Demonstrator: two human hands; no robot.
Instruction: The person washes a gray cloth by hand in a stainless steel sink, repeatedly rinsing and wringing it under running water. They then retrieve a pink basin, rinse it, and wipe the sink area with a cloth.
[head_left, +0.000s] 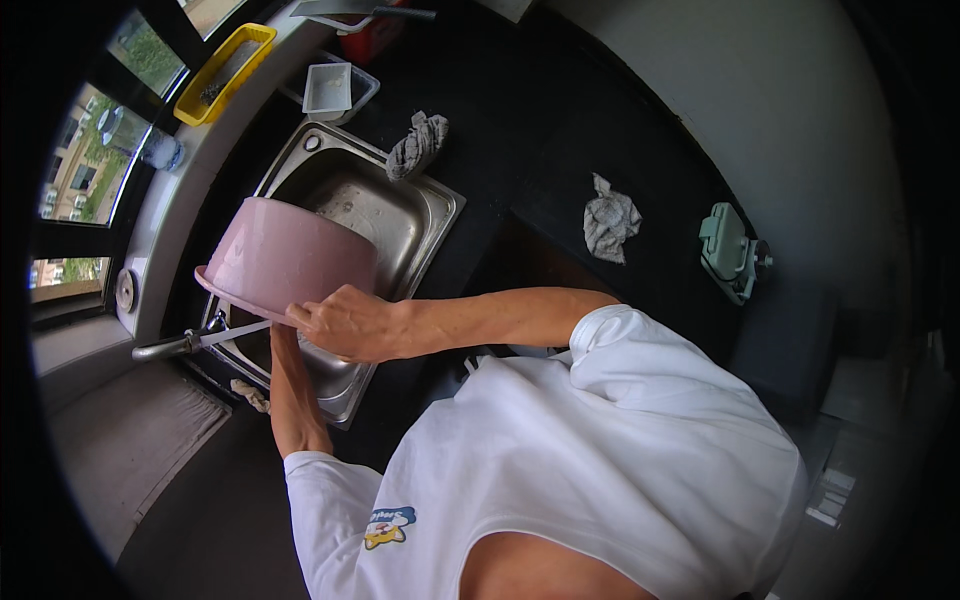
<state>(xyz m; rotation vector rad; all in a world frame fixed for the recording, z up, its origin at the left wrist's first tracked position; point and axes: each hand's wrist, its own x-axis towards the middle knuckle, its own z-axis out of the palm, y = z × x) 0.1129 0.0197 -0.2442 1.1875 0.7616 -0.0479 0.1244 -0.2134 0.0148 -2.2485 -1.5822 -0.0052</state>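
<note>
A pink plastic tub is tipped over a stainless steel double sink, its outer wall facing up. My right hand is shut on the tub's rim at the near side. My left forearm reaches up to that same rim, while the left hand is hidden behind the tub. From the metal faucet a stream of water runs towards the tub's rim. Part of the far basin shows beyond the tub, and the near one is partly covered by my arms.
A twisted grey cloth lies over the sink's far corner, a crumpled cloth on the black counter. Plastic trays stand behind the sink. The windowsill holds a yellow basket and a clear bottle. A green appliance stands right.
</note>
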